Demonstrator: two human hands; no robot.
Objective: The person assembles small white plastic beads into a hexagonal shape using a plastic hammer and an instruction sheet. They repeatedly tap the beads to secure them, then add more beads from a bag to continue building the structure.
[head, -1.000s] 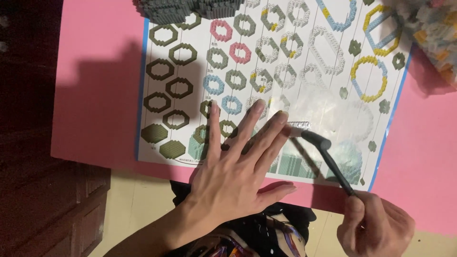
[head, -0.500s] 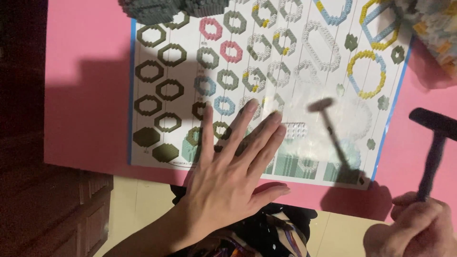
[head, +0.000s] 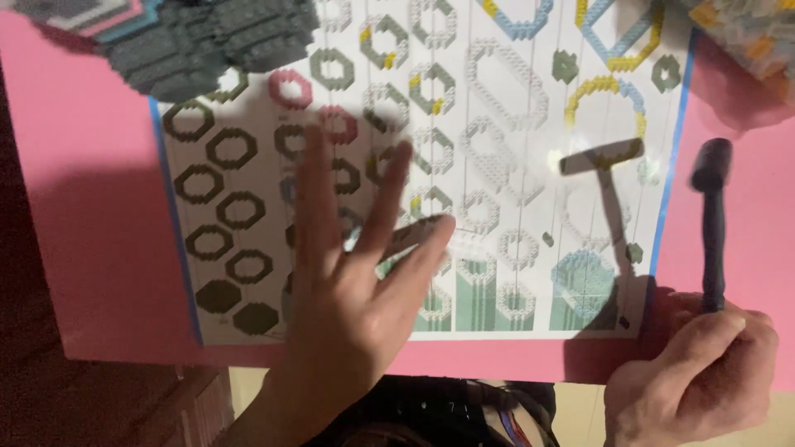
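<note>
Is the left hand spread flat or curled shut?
Spread: the left hand has its fingers fanned apart over the instruction sheet.

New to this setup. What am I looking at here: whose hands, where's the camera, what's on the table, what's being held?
There is no machine: a person is working with two bare hands, filmed by one camera worn on the head and looking down, so the view is the person's own.

The left hand is spread flat, fingers apart, over a printed instruction sheet showing rows of ring and octagon shapes built from small bricks. The sheet lies on a pink table.

The right hand is closed in a grip around the handle of a small dark hammer, head raised over the pink surface beside the sheet; its shadow falls on the paper.

At the top edge sits a grey brick-built model, and another multicoloured one is in the top right corner.
</note>
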